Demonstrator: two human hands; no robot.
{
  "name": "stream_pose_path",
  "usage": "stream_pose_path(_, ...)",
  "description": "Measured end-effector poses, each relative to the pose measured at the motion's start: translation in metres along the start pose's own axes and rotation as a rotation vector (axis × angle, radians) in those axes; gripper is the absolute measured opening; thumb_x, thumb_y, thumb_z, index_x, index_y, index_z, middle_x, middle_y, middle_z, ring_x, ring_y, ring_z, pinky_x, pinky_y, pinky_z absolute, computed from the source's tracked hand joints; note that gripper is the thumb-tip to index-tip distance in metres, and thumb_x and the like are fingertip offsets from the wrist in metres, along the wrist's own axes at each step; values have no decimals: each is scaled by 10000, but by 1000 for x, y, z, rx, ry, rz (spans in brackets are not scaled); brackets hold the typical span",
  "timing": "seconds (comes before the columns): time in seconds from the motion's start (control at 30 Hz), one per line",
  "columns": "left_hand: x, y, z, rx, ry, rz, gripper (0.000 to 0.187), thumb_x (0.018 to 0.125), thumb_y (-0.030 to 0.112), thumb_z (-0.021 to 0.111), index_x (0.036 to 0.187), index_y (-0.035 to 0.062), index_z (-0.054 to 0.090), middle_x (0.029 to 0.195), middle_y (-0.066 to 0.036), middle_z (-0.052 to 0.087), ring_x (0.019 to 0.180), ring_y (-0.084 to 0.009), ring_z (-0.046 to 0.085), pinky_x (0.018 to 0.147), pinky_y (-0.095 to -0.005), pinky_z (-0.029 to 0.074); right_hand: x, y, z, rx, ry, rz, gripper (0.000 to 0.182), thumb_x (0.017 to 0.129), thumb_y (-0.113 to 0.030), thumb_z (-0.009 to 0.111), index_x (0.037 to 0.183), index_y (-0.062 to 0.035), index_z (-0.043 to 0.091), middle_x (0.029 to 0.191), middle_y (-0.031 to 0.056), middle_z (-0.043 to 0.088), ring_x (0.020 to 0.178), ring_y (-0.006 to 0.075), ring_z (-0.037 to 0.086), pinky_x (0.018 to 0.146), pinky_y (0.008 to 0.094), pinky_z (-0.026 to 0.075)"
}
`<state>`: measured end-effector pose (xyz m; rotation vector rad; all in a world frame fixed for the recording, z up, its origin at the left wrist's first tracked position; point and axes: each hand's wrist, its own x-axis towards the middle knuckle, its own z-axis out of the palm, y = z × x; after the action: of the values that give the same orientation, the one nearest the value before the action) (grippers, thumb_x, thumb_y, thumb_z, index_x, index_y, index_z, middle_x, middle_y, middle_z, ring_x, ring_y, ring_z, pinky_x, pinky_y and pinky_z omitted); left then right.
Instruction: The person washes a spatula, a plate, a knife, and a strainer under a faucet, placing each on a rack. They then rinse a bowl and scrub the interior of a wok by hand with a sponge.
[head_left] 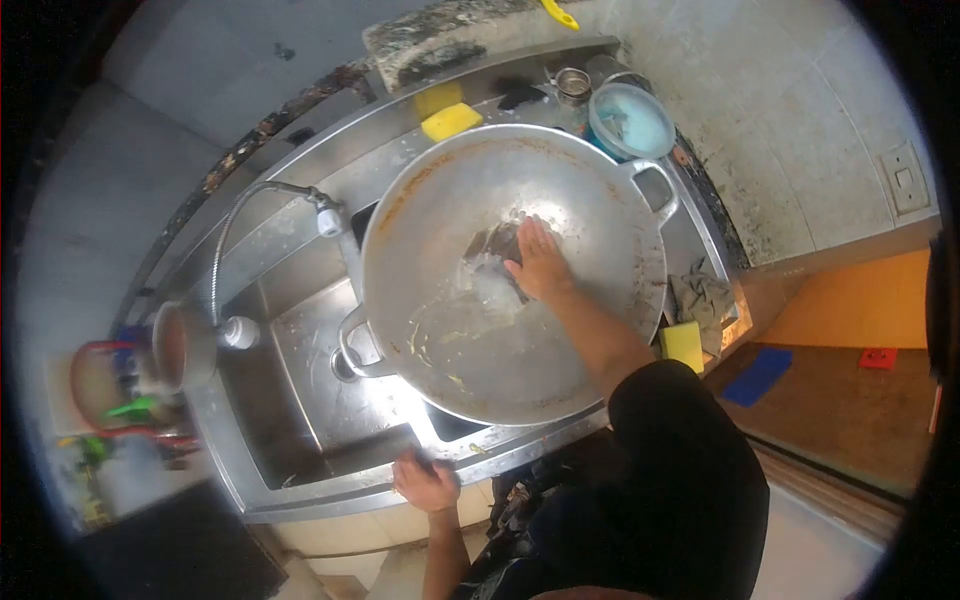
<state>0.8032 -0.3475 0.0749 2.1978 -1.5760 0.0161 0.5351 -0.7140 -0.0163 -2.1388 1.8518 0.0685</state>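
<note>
A large metal wok [590,330] with two loop handles rests over the sink counter, rusty brown marks near its rim. Inside it, my right hand [543,262] presses a dark grey flat piece [492,245] against the bottom, thumb on one side and fingers on the other. Whitish wet residue and pale yellowish streaks surround the piece; its exact kind is hard to make out. Lower left, my left hand [427,483] is closed over the front edge of the steel sink [370,497], outside the wok.
The sink basin [330,410] lies left of the wok, under a flexible-hose faucet [325,215]. Behind stand a yellow sponge [452,122], a small metal cup [573,86] and a tub of bluish liquid [632,122]. At right are a grey rag [702,300] and another yellow sponge [683,346].
</note>
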Motion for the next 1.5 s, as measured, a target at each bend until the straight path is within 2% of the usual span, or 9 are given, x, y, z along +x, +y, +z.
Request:
stream_pose_path(0.23,-1,0,-1,15,-85,-24,526,871,325,554,1260,-29,574,1145,-234,608,1056,-440,567,911,-535,413,0,-27,26,131,67,-36,783,1067,-520,342,1621,-11,126,1716,130,53,1586,258,45,1288,401,47)
stream_pose_path(0.47,-8,-8,3,24,-91,-22,572,839,338,582,1270,-37,567,1180,-253,595,1101,-455,550,947,-541,404,-12,-59,37,262,-4,-64,775,1069,-517,333,1619,-8,137,1714,132,72,1585,259,58,1287,401,53)
stream_pose_path(0.73,-10,-9,4,58,-68,-16,602,838,357,578,1291,-39,556,1210,-248,597,1147,-447,546,989,-535,390,-90,-111,51,401,-106,-297,763,1058,-508,382,1591,16,226,1678,211,182,1563,304,173,1272,421,136)
stream_pose_path(0.87,-11,-11,6,35,-99,-44,615,833,343,583,1317,-34,542,1230,-233,598,1171,-434,541,1006,-536,385,-116,-88,40,333,-206,-397,774,1054,-515,389,1580,35,245,1668,239,188,1558,317,189,1269,418,147)
stream_pose_path(0.93,-13,-12,7,47,-82,-40,619,829,336,586,1323,-33,537,1234,-230,599,1173,-432,540,1008,-537,385,-125,-68,17,261,-446,-288,788,1059,-523,366,1575,59,235,1670,240,178,1555,330,195,1269,428,148)
stream_pose_path(1.03,-12,-10,6,44,-69,-30,634,817,331,596,1330,-37,531,1235,-230,601,1173,-432,540,1013,-536,384,-132,-35,-10,102,-534,-172,801,1068,-533,318,1570,84,222,1670,233,188,1554,338,193,1268,440,149)
stream_pose_path(1.13,-11,-11,6,42,-81,-50,641,811,331,603,1333,-36,531,1234,-230,597,1172,-433,537,1008,-538,383,-131,-11,-19,40,-487,-215,798,1075,-534,277,1569,91,224,1673,221,192,1555,333,191,1268,447,152)
stream_pose_path(1.3,-11,-9,4,22,-137,-118,657,813,331,598,1356,-28,510,1254,-234,587,1183,-444,524,1026,-544,363,-106,-19,-20,-13,-541,-226,780,1080,-527,250,1571,79,239,1681,207,178,1556,329,187,1268,442,154)
stream_pose_path(1.5,-1,-3,1,11,-96,-81,604,797,317,603,1302,-9,544,1205,-214,598,1132,-430,534,980,-537,375,-90,-18,-12,-27,-572,-273,750,1089,-501,244,1557,85,273,1673,223,190,1549,328,212,1251,455,194)
